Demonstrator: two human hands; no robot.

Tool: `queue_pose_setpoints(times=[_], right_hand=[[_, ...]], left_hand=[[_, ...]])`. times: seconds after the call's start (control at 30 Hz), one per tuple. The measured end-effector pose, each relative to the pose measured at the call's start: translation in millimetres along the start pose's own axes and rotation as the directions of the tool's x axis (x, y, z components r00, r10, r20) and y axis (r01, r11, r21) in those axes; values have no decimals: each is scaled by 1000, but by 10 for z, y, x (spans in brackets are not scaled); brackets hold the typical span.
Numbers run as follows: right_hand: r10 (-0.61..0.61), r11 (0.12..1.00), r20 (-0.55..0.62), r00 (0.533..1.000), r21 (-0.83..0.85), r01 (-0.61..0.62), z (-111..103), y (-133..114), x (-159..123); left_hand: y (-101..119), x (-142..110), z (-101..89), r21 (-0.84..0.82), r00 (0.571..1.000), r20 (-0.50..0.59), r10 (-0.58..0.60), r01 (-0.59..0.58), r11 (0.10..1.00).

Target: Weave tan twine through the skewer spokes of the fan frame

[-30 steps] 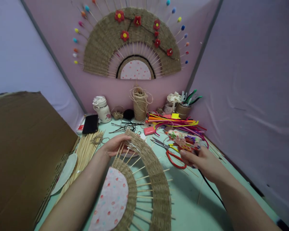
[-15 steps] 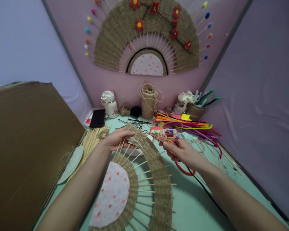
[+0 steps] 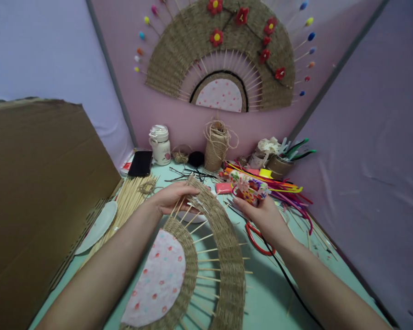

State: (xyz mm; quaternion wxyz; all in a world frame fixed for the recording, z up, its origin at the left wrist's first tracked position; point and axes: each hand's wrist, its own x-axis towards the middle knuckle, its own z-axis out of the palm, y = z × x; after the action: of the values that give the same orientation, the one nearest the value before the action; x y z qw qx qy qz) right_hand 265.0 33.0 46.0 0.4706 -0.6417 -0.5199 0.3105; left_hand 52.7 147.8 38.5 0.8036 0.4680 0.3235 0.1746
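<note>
"What's the biggest worry over that worktop (image 3: pixel 271 298)?"

"The woven fan (image 3: pixel 231 250), I'd say. It's in front of the person, and the left hand (image 3: pixel 172 197) has its grip closed on the upper end. If that slipped, the panel could drop or twist and strain its sticks."

"And the right hand (image 3: pixel 268 220)?"

"Its grip is wrapped round the floral glue gun (image 3: pixel 249 188), held apart from the fan. Whether it's hot, I can't tell. If it is, a careless swing left could burn the fingers at the fan's end."

"Those open scissors (image 3: pixel 250 236)?"

"They lie just below the gun, so a low sweep might knock them."

"Anything smaller?"

"The black cord (image 3: pixel 289 280) runs past their red handles. A tug could snag there and jerk the gun."
</note>
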Motion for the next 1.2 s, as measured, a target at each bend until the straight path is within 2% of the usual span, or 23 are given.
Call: queue_pose_setpoints(times=[0.07, 0.2, 0.3, 0.4, 0.53, 0.8, 1.0, 1.2], right_hand=[[-18, 998, -52, 998, 55, 21, 80, -22, 62], [-8, 989, -3, 1000, 146, 8, 239, 17, 160], [-27, 986, -9, 1000, 162, 28, 306, 58, 181], [-34, 986, -19, 999, 163, 36, 320, 53, 166], [33, 988, -19, 999, 152, -30, 302, 8, 134], [89, 975, -2, 996, 206, -86, 306, -5, 108], [132, 973, 45, 990, 185, -138, 173, 37, 92], [84, 995, -47, 995, 53, -82, -78, 14, 24]], left_hand=[[0, -13, 44, 6, 1000, 3, -6, 6, 1000], [2, -38, 116, -2, 1000, 15, -8, 8, 1000], [6, -48, 147, -3, 1000, 5, 3, -3, 1000], [7, -46, 147, -3, 1000, 4, 5, -5, 1000], [2, -36, 126, 0, 1000, 17, 8, -8, 1000], [-12, -20, 114, -9, 1000, -5, 9, -9, 1000], [-8, -24, 98, -25, 1000, 3, -6, 6, 1000], [-4, -42, 96, -30, 1000, 28, -14, 15, 999]])
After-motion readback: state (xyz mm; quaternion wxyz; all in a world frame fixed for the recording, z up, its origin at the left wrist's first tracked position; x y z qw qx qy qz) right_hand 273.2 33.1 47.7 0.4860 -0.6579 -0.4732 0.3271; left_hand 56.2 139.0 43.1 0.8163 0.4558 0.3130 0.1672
